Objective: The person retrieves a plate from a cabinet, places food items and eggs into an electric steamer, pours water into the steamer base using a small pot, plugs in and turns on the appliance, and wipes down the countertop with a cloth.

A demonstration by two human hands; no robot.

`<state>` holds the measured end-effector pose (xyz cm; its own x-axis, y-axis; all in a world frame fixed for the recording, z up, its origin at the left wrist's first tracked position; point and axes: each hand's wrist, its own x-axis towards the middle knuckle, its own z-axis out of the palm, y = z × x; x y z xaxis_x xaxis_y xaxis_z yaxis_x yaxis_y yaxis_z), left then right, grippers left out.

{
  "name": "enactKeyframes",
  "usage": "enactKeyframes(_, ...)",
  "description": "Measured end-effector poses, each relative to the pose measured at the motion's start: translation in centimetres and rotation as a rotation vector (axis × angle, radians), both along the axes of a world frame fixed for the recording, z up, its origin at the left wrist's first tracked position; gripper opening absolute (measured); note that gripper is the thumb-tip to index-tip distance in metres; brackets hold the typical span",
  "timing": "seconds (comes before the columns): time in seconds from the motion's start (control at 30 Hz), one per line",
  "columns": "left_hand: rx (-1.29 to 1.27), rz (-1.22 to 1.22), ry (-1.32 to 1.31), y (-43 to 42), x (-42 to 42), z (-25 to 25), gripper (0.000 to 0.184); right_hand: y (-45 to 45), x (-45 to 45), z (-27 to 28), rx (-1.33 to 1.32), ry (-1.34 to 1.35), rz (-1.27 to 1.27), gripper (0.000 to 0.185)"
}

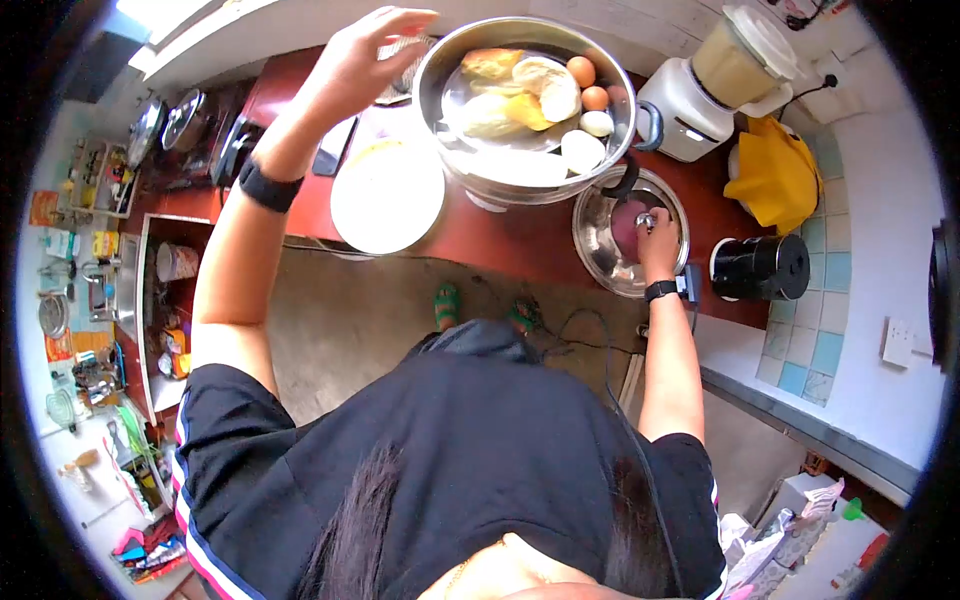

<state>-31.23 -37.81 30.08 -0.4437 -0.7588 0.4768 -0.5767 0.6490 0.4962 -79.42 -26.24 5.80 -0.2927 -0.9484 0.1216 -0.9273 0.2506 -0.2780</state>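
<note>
My left hand (375,50) is raised at the left rim of a large steel steamer pot (470,180), fingers apart with nothing visible in them. Inside the pot lie two brown eggs (581,70), pale round buns (582,152), yellow pieces (493,64) and a whitish folded piece (546,88). My right hand (657,240) reaches into a steel bowl (592,250) and is closed round a small shiny metal utensil (645,220). Purple-pink contents (626,228) sit under it in the bowl. Most of the utensil is hidden, so its kind is unclear.
A white round plate (388,198) lies left of the pot, near a dark phone-like slab (334,147). A white blender (686,110), yellow cloth (772,175) and black canister (760,268) stand at right. A cable (608,350) hangs down beside my right arm.
</note>
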Motion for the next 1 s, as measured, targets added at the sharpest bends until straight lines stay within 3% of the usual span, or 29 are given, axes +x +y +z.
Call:
enactKeyframes(0.17, 0.235, 0.371, 0.228, 4.1, 11.1, -9.0, 0.031, 2.7, -0.2, 2.3, -0.058, -0.020, -0.014, 0.032)
enactKeyframes(0.2, 0.302, 0.456, 0.289, 4.8, 13.8, -13.0, 0.030, 3.8, 0.2, 3.7, -0.048, -0.027, -0.032, 0.033)
enactKeyframes(0.27, 0.421, 0.640, 0.266, 8.4, 16.0, -17.6, 0.027, 6.2, -0.2, 4.7, -0.103, -0.087, -0.083, 0.034)
enactKeyframes(0.33, 0.734, 0.845, 0.268, 11.7, 17.3, -23.4, 0.030, 8.5, 0.6, 7.2, -0.047, -0.207, -0.238, 0.034)
enactKeyframes(0.37, 0.683, 0.913, 0.195, 13.1, 18.2, -28.7, 0.031, 9.6, 1.0, 8.6, -0.082, -0.213, -0.281, 0.032)
enactKeyframes(0.4, 0.784, 0.962, 0.132, 14.6, 17.4, -29.6, 0.031, 10.7, 1.3, 9.8, -0.118, -0.216, -0.325, 0.031)
enactKeyframes(0.43, 0.885, 0.995, 0.185, 15.5, 17.6, -33.3, 0.034, 11.3, 0.5, 10.6, -0.163, -0.203, -0.330, 0.030)
enactKeyframes(0.47, 1.079, 0.971, 0.439, 16.1, 17.7, -36.2, 0.035, 11.8, -0.4, 11.4, -0.207, -0.190, -0.336, 0.028)
enactKeyframes(0.53, 1.291, 0.793, 0.917, 16.7, 15.8, -32.9, 0.034, 12.0, -0.5, 14.8, -0.340, -0.212, -0.233, 0.022)
enactKeyframes(0.63, 1.307, 0.827, 1.057, 16.5, 15.3, -34.6, 0.026, 9.6, 4.1, 22.1, -0.399, -0.400, -0.183, 0.026)
enactKeyframes(0.73, 1.272, 0.734, 1.009, 16.7, 15.5, -36.2, 0.021, 4.7, 9.4, 26.0, -0.442, -0.466, 0.110, 0.033)
enactKeyframes(0.8, 1.255, 0.714, 1.086, 17.2, 15.1, -34.1, 0.018, 1.1, 15.5, 27.8, -0.354, -0.368, 0.082, 0.030)
enactKeyframes(0.87, 1.178, 0.677, 1.113, 17.9, 15.6, -35.3, 0.017, -2.6, 19.5, 27.7, -0.282, -0.149, 0.167, 0.034)
enactKeyframes(1.0, 1.087, 0.661, 1.149, 21.1, 17.2, -32.1, 0.018, -7.9, 25.9, 25.9, -0.215, -0.074, 0.267, 0.038)
